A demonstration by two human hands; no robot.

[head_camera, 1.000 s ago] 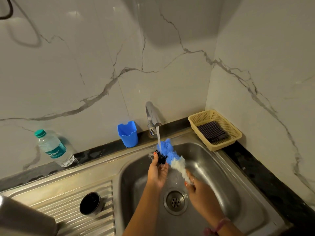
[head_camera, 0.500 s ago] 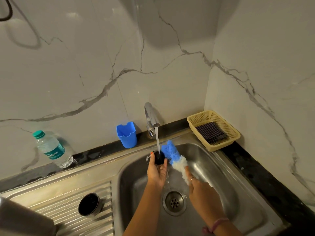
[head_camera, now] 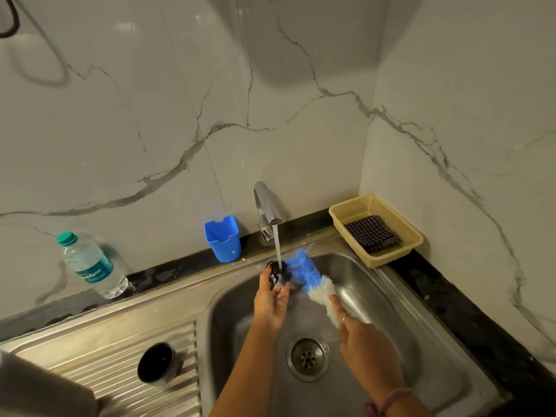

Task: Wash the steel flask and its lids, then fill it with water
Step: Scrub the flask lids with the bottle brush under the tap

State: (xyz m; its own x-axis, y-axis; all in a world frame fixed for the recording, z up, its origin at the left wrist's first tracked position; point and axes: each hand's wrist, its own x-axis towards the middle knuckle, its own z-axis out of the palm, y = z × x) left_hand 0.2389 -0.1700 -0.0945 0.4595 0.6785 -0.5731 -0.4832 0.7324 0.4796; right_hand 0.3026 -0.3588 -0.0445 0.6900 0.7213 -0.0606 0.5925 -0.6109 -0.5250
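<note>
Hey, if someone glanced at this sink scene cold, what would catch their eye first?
Probably the blue and white brush in the right hand, scrubbing a small black lid held by the left hand under the running tap. Next, the blue cup against the wall and the yellow basket in the corner.

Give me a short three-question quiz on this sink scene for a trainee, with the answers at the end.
1. True or false: the tap is running onto the small black lid held in the left hand.
2. What does the right hand hold? A) a sponge B) a blue and white bottle brush C) the plastic water bottle
3. Fill in: the checked cloth lies in the ____ basket.

Key
1. True: the stream lands on the lid.
2. B: the brush head is by the lid, over the sink.
3. Yellow, on the counter right of the tap.
</note>
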